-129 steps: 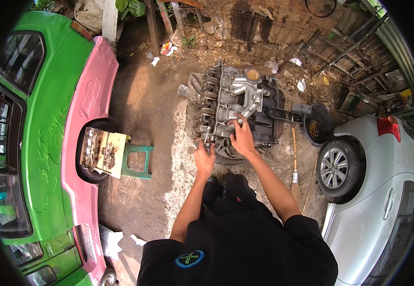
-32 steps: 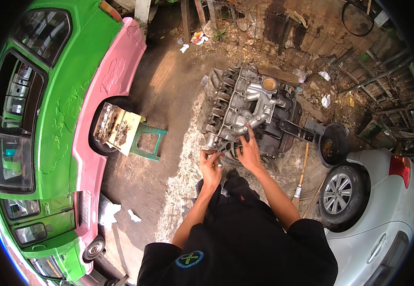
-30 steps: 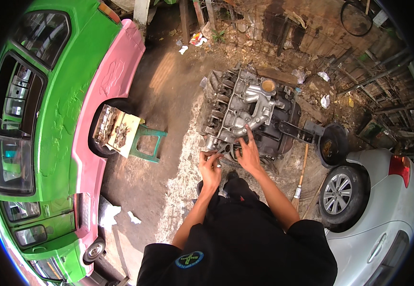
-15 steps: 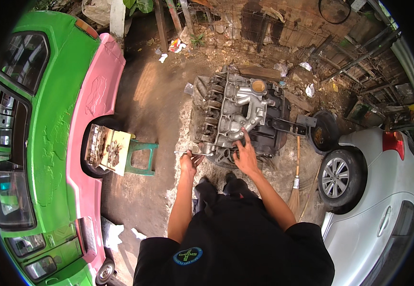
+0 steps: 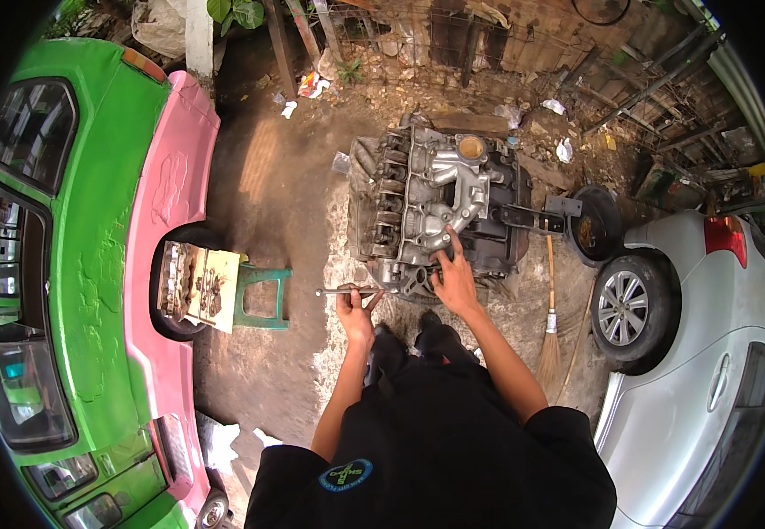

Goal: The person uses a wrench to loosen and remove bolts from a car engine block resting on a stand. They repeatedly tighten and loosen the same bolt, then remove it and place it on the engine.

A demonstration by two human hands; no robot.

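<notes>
My left hand [image 5: 359,319] is closed around a slim metal wrench [image 5: 330,292], which lies sideways at the near left corner of the engine [image 5: 382,238]. One end of the tool sticks out to the left of my fingers; the other end meets the engine's edge, where detail is too small to make out. With its index finger stretched forward, my right hand [image 5: 456,284] touches the silver intake manifold [image 5: 469,201] on top of the engine. Its other fingers are bent and apart, and I see nothing held in them.
On the left, a green stool [image 5: 263,300] stands beside a board with metal parts [image 5: 212,286], next to a green and pink van [image 5: 171,176]. A broom [image 5: 551,339], a black basin [image 5: 596,225] and a silver car [image 5: 682,353] are on the right.
The wrench has shifted slightly left and down with my left hand. My right hand stays on the manifold, and the whole view has moved a little.
</notes>
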